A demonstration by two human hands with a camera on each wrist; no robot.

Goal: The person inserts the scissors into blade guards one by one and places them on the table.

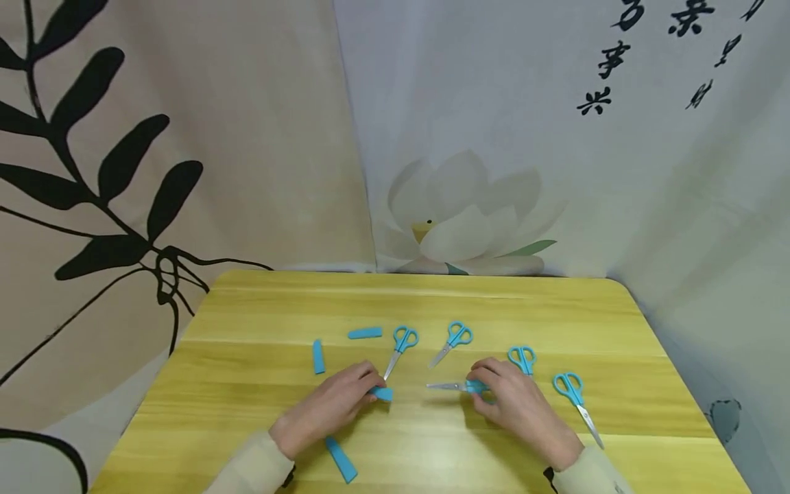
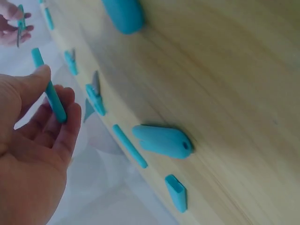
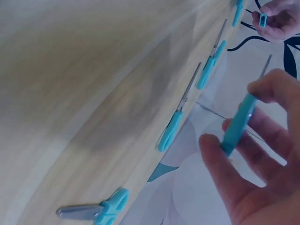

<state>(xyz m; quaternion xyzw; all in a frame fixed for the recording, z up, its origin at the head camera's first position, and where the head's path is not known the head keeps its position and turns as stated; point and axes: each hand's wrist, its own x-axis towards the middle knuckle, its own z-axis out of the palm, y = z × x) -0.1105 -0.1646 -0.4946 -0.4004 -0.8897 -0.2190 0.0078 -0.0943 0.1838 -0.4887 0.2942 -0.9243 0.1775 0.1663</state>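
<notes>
Between thumb and fingers, my left hand pinches a blue scissors cover; the left wrist view shows this cover slanting across the fingertips. My right hand holds a pair of scissors by its blue handles. Its blades are together and point left at the cover, with a gap between them. In the right wrist view the scissors are edge-on, thumb and fingertips on the handles. Just beyond my left fingertips lies another pair of scissors, tips toward that hand.
More blue-handled scissors lie on the wooden table: one pair behind, another partly hidden by my right hand, one farther right. Loose blue covers lie at left, one behind, one beside, one nearer me.
</notes>
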